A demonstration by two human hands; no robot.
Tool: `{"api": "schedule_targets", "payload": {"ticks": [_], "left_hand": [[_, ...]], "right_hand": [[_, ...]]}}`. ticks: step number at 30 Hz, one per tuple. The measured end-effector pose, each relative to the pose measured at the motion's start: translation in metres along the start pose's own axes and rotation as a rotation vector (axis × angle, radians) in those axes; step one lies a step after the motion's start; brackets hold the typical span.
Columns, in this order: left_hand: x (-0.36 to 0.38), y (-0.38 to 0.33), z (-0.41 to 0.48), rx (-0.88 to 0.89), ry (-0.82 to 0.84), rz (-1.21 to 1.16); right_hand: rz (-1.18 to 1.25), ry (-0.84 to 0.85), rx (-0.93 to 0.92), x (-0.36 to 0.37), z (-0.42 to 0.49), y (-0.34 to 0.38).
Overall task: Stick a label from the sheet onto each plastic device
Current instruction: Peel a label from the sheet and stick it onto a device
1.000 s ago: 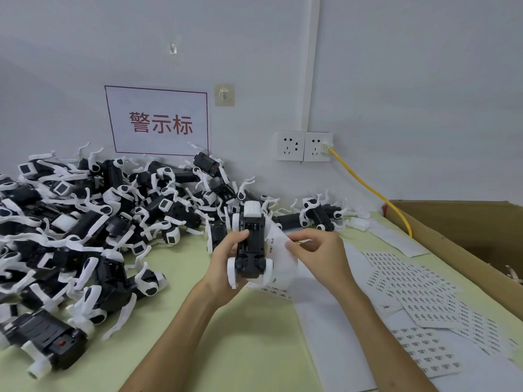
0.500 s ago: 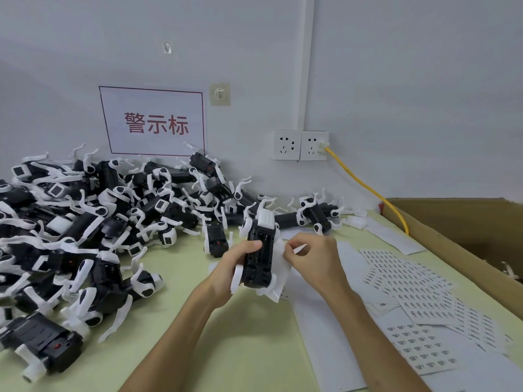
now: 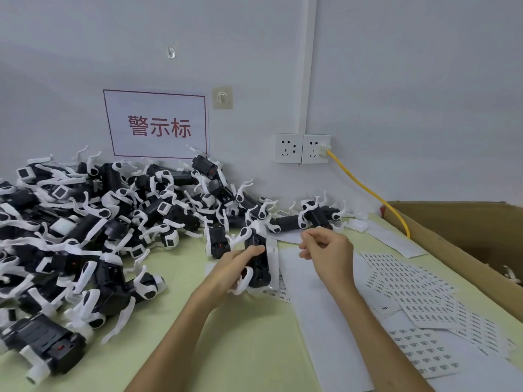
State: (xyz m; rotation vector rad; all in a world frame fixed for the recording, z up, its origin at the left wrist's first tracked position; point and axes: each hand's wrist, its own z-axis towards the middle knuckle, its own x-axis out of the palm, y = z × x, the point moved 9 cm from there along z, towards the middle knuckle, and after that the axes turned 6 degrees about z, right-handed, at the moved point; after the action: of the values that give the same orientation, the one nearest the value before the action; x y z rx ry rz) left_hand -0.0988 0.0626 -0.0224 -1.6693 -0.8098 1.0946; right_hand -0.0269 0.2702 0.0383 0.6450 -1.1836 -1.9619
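**A:** Where is the device being worked on?

**B:** Dead centre. The left hand (image 3: 230, 267) grips one black-and-white plastic device (image 3: 259, 267), roughly upright over the green table (image 3: 226, 349). The thumb lies across its front and the other fingers curl round its back.

**A:** And the right hand?

**B:** The right hand (image 3: 329, 251) hangs at three o'clock of that device, clear of it. Thumb and forefinger are pressed tip to tip, with the remaining fingers curled loosely beneath. They seem to pinch a small label (image 3: 305, 236), though it is too tiny to be certain.

**A:** Where are the labels kept?

**B:** One sheet (image 3: 278, 290) sits against the device's three o'clock edge, touching it, with printed rows showing at its lower end. More label sheets (image 3: 410, 284) lie overlapped on the table at four o'clock of the right hand, on blank white backing paper (image 3: 325, 321).

**A:** The other devices?

**B:** A big heap of devices (image 3: 99, 222) fills the table from nine o'clock round to eleven, up against the wall. A few are strung out to twelve, just beyond both hands.

**A:** Anything else?

**B:** A cardboard box (image 3: 467, 236) stands at three o'clock, by the table's edge. On the wall, a red-lettered sign (image 3: 155, 125) hangs at eleven and a double socket (image 3: 301, 148) sits at twelve. A yellow cable (image 3: 368, 190) runs from the socket down toward the box.
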Motion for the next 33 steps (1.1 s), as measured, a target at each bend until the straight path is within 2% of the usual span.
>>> {"api": "schedule_targets", "payload": {"ticks": [2,4,6,8,11,15,18,24,33], "left_hand": [[-0.013,0.005,-0.003,0.018,-0.102,-0.051],[-0.029,-0.002,-0.005,0.085,-0.276,-0.107],[-0.046,-0.017,-0.010,0.200,-0.474,-0.005],[-0.054,-0.029,-0.021,0.292,-0.558,0.030],[-0.046,-0.029,-0.020,0.278,-0.427,-0.176],[-0.015,-0.022,-0.012,0.158,-0.054,-0.547],[-0.001,-0.026,-0.015,0.157,0.112,-0.612],[0.010,-0.030,-0.016,0.186,0.192,-0.699],[0.013,-0.033,-0.017,0.203,0.201,-0.738]], "right_hand": [[0.017,0.018,-0.003,0.004,-0.002,0.000],[0.044,0.024,0.005,0.005,-0.002,0.000],[0.095,0.027,0.028,0.005,-0.001,-0.001],[0.144,0.040,0.043,0.006,-0.001,-0.001],[0.146,0.075,0.042,0.010,-0.001,0.001],[0.191,0.105,0.082,0.013,-0.002,0.000],[0.256,0.135,0.128,0.016,-0.003,-0.001],[0.268,0.260,0.117,0.031,-0.008,0.005],[0.198,0.260,0.061,0.031,-0.009,0.006]]}}
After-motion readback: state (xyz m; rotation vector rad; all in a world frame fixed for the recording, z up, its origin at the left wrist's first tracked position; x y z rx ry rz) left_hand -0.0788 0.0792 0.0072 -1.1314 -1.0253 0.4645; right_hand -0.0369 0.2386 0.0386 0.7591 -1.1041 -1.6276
